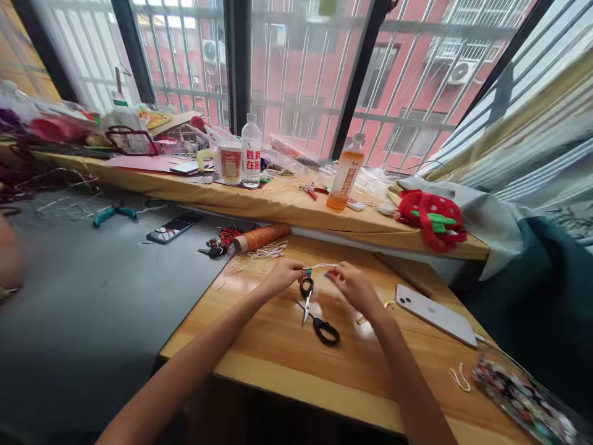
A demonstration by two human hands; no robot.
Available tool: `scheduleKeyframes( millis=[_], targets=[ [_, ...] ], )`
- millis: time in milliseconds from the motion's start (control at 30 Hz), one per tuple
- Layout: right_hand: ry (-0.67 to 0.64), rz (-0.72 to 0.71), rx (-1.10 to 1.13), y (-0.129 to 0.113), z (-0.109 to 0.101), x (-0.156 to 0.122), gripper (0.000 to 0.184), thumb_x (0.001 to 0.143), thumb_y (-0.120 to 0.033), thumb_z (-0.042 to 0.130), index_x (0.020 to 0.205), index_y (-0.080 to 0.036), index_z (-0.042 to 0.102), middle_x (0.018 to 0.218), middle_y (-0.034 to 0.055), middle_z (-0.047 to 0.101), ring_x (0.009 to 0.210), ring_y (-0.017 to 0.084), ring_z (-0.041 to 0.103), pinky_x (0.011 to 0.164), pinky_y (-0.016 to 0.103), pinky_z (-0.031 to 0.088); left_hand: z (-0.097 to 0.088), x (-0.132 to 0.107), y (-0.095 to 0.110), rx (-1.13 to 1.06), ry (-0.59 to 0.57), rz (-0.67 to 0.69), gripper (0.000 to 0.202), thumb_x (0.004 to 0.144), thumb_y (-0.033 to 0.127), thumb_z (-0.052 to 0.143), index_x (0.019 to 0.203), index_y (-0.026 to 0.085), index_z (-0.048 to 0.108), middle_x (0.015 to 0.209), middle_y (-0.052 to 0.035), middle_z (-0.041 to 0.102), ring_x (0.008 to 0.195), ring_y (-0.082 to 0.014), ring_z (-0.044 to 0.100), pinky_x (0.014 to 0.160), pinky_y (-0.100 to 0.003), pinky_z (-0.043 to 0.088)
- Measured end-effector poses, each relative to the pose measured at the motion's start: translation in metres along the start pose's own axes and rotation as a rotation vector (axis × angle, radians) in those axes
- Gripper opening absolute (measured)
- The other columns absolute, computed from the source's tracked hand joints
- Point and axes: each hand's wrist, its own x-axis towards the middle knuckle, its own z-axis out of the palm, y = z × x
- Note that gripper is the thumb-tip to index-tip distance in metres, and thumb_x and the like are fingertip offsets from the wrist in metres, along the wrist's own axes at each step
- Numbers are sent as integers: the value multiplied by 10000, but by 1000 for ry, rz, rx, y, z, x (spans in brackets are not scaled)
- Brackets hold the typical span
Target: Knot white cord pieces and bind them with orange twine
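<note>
A thin white cord (324, 265) runs between my two hands above the wooden table. My left hand (288, 275) pinches its left end, and something small and blue shows at the fingertips. The other end is pinched in my right hand (351, 283), where another bit of blue is visible at the fingers. Just below the hands lie black-handled scissors (307, 307) with their blades spread apart. Behind my left hand is a loose bunch of white cords (269, 251), beside a spool of orange thread (263, 237).
A white phone (435, 314) and a clear container of beads (523, 395) are on the table's right side. Bottles, including an amber drink (346, 176), and a red pouch (430, 216) stand on the window ledge. Teal pliers (115, 214) lie on the grey table; another person's arm (9, 247) is at far left.
</note>
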Motion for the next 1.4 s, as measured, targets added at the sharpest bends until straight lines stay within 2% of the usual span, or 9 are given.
scheduleKeyframes(
  millis=[67,133,200,300,400,567,800,1167,1400],
  targets=[
    [374,167,1,10,-16,-1,230,782,-297,419,818,-166,605,797,75,562,741,183,521,688,321,411,-1,0,6,-1,-20,-3,204,665,233,449,581,104,581,522,17,514,534,-87,448,530,-165,321],
    [537,221,55,11,-26,-1,243,783,-299,419,881,-160,593,857,88,562,796,188,521,715,324,412,-1,0,9,-9,-47,1,197,663,231,454,608,102,591,531,16,521,533,-86,447,530,-166,321],
    [461,143,189,1,-27,0,243,779,-289,435,934,-173,583,917,84,567,838,179,525,722,301,420,0,0,9,-23,-86,10,197,664,239,462,632,100,598,543,14,529,539,-87,449,533,-167,319],
    [88,-75,342,-23,-15,2,204,773,-251,461,912,-203,603,885,58,588,823,157,544,713,262,425,3,1,2,-44,-119,37,219,672,275,474,598,105,589,543,11,531,552,-90,453,548,-169,323],
    [-40,-114,372,-38,-3,1,201,780,-213,447,889,-200,615,784,46,589,713,140,561,646,249,435,5,3,-5,-68,-150,51,223,667,291,487,568,114,578,542,13,536,560,-92,460,558,-172,326],
    [35,-20,334,-41,1,-1,192,778,-186,426,786,-166,617,693,46,580,628,141,557,583,248,429,6,2,-1,-202,-169,-36,229,643,313,514,540,112,554,505,23,498,482,-63,395,475,-175,278],
    [239,137,412,-42,4,0,184,777,-244,440,779,-158,603,664,29,564,556,119,548,555,226,416,0,-1,10,-402,-94,-192,309,646,286,499,876,85,549,556,5,555,374,-31,288,380,-176,198],
    [337,275,608,-44,13,-1,216,742,-318,483,790,-155,617,648,27,588,598,133,551,601,250,416,0,-9,30,-422,-193,-234,191,616,262,514,645,85,582,569,-20,577,392,-34,330,390,-184,231],
    [301,318,806,-42,23,1,225,704,-339,532,789,-156,631,665,21,570,584,112,500,534,231,380,12,-4,9,-472,-208,-314,216,593,274,530,687,94,605,517,1,563,355,-28,319,379,-181,207]
  ],
)
